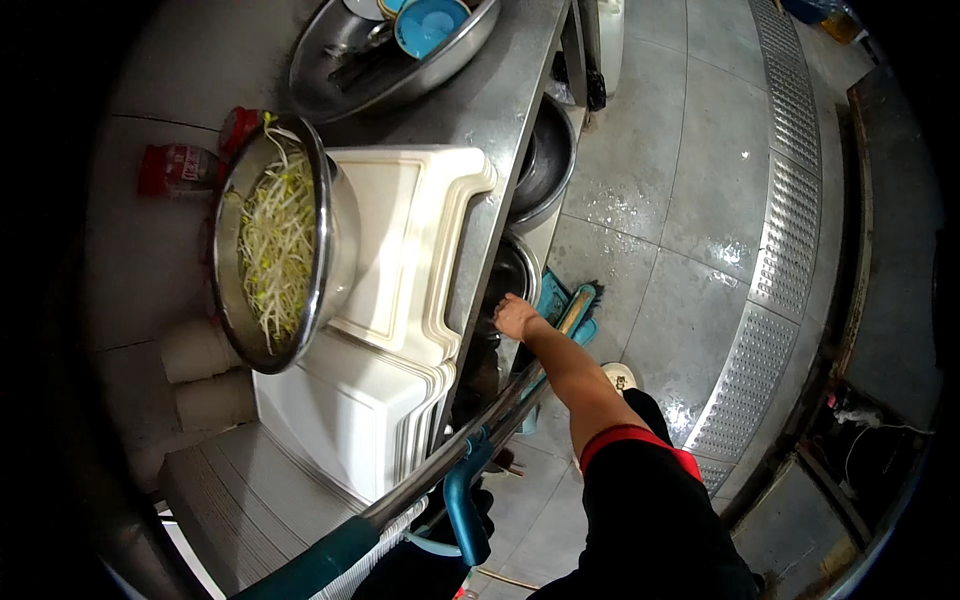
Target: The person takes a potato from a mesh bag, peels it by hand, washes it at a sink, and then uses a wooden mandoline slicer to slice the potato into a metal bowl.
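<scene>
My right hand (516, 317) reaches down to the lower shelf beneath the steel counter. Its fingers are curled at the edge of a dark round metal bowl (507, 274); whether they grip the rim is hidden. Another large metal bowl (556, 169) sits farther along that shelf. Out of view is my left hand. Up on the counter, a steel bowl of bean sprouts (279, 247) rests over stacked cream-coloured disposable trays or lids (382, 240). A second stack in white (337, 405) stands beside it.
A metal pole (442, 454) with a blue hooked handle (466, 517) crosses before me. Near my arm are a teal broom head (576, 309) and dustpan. An oval steel basin (337, 82) holds blue bowls (427, 28). Perforated drain covers (757, 360) run along the wet tiled floor (622, 172).
</scene>
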